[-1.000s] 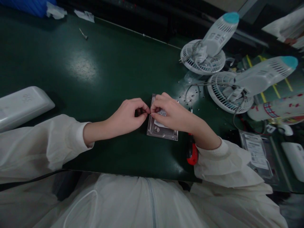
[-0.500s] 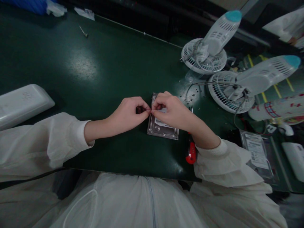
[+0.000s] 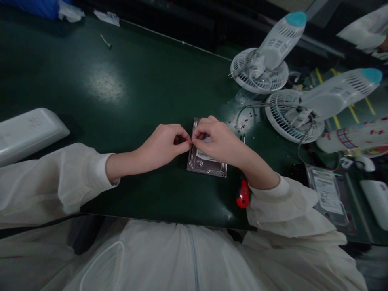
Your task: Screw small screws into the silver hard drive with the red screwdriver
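Note:
A silver hard drive (image 3: pixel 206 163) with a white label lies flat on the dark green table (image 3: pixel 121 93) in front of me. My left hand (image 3: pixel 165 143) is curled in a pinch at the drive's left edge. My right hand (image 3: pixel 220 141) rests over the drive's top, fingers also pinched. The fingertips of both hands meet at the drive's upper left corner. What they pinch is too small to make out. A red-handled screwdriver (image 3: pixel 242 194) lies on the table under my right forearm.
Two white desk fans (image 3: pixel 266 64) (image 3: pixel 306 109) lie on their sides at the right, with small screws (image 3: pixel 242 121) scattered near them. Another hard drive (image 3: pixel 329 198) lies at the far right. A white plastic casing (image 3: pixel 28 133) sits at the left edge.
Both hands keep their pinch at the drive's corner; only the fingers have shifted slightly. The drive has not moved.

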`<state>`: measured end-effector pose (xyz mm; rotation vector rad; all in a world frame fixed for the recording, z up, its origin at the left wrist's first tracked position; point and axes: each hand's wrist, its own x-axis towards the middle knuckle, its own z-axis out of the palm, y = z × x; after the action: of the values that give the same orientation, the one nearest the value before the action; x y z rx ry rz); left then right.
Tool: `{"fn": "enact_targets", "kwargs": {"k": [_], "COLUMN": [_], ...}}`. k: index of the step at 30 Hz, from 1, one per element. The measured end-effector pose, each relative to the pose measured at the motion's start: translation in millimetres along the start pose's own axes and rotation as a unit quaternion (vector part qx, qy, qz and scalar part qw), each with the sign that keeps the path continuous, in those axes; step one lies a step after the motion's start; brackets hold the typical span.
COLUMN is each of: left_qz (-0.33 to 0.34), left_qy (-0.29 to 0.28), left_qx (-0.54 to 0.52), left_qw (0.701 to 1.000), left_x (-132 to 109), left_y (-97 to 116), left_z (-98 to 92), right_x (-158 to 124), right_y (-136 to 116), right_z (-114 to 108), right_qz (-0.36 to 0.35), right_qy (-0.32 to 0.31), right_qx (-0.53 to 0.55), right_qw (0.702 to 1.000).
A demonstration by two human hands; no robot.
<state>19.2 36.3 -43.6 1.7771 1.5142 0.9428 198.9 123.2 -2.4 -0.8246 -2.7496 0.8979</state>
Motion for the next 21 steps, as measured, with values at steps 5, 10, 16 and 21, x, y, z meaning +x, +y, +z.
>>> {"fn": "enact_targets", "kwargs": {"k": [5, 10, 16, 21], "left_qz": [-0.005, 0.0, 0.002, 0.002], "left_qy": [0.003, 0.006, 0.007, 0.009], "left_qx": [0.013, 0.008, 0.001, -0.006], "left_qw": [1.0, 1.0, 1.0, 1.0], "left_x": [1.4, 2.5, 2.4, 2.1], "left_y": [-0.9, -1.7, -1.7, -1.8], "left_z": [-0.9, -1.2, -0.3, 0.2], "right_x": [-0.2, -0.5, -0.4, -0.9], "right_y": [-1.2, -2.0, -2.8, -4.2], "right_z": [1.8, 2.1, -0.1, -0.9], "right_qz": [0.006, 0.009, 0.002, 0.001], "right_qy": [0.002, -0.002, -0.021, -0.029], "right_qx": [-0.009, -0.022, -0.037, -0.044], "right_qw": [1.0, 1.0, 0.999, 0.999]}}
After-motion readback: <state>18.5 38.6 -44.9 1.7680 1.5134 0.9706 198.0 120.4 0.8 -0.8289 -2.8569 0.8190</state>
